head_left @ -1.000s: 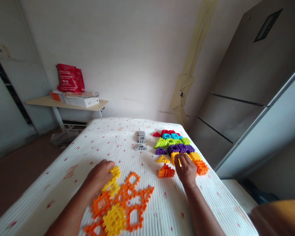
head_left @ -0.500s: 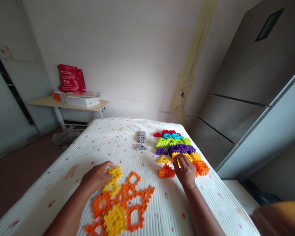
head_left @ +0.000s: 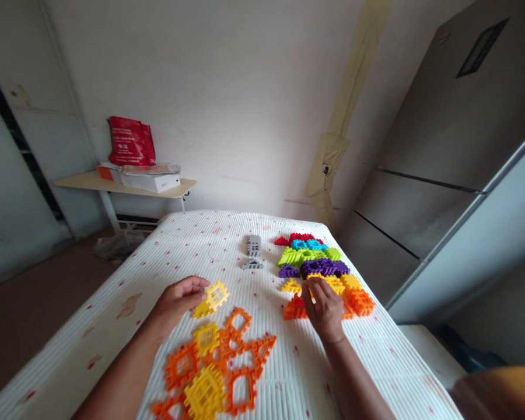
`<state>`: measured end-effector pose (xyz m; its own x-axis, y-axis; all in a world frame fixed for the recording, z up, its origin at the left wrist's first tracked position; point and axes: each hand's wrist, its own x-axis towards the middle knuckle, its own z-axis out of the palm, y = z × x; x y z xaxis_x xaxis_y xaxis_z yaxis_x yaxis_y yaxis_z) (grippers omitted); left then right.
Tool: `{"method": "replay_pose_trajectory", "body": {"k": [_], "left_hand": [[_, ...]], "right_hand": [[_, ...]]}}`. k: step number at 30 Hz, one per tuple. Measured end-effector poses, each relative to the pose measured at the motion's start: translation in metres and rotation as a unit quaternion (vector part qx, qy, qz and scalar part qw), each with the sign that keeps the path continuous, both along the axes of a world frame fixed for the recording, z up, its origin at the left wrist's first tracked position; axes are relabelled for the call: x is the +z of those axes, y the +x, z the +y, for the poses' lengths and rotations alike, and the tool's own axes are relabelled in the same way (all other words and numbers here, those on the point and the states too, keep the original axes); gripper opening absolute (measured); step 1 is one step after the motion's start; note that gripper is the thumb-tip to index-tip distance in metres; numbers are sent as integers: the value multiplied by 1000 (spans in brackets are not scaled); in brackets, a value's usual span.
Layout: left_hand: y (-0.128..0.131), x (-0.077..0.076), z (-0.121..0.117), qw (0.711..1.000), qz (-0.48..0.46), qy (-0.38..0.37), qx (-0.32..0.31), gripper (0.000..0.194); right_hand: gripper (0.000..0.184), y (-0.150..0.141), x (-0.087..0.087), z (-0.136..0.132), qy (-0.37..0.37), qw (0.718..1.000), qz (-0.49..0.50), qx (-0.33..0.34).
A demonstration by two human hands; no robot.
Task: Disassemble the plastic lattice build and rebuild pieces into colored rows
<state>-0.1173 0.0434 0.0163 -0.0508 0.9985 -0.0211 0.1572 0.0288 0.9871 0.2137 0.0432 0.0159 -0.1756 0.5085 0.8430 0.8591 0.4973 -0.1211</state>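
My left hand (head_left: 179,300) pinches a yellow square building piece (head_left: 218,295) with a window-like grid, tilted up over the loose pieces. A second yellow piece shows just below it, close to my fingers. Nearby lie another yellow square (head_left: 206,338), a larger yellow block (head_left: 205,392) and several orange frame pieces (head_left: 241,389). My right hand (head_left: 326,309) is closed at the left end of a yellow row (head_left: 332,284), beside a yellow triangle stack (head_left: 291,286) and above orange triangles (head_left: 294,307). Its fingertips hide what they grip.
Purple (head_left: 326,267), green (head_left: 304,255), blue (head_left: 308,244) and red pieces (head_left: 304,237) stand in rows farther back, with grey pieces (head_left: 254,245) to their left. The white quilted bed (head_left: 126,356) carries everything. A fridge (head_left: 424,175) rises at the right; a side table (head_left: 81,179) stands back left.
My left hand has lifted a yellow square up and right, tilting it away from the one below. My right hand has shifted slightly left and stays by the yellow row.
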Motion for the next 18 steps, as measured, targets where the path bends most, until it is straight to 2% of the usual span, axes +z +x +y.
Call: {"method": "replay_pose_trajectory", "body": {"k": [5, 9, 12, 14, 18], "left_hand": [[19, 3, -3, 993, -104, 31, 36, 29], [33, 5, -7, 986, -159, 39, 31, 32], [37, 3, -8, 980, -199, 30, 4, 39], [36, -1, -8, 980, -197, 24, -10, 43], [33, -12, -3, 991, -127, 16, -31, 48]], "right_hand": [[16, -53, 4, -11, -84, 992, 19, 94], [41, -96, 3, -18, -164, 975, 62, 135], [60, -116, 2, -19, -207, 964, 75, 148], [63, -123, 1, -18, -216, 961, 81, 153], [66, -126, -2, -17, -219, 958, 79, 169]]}}
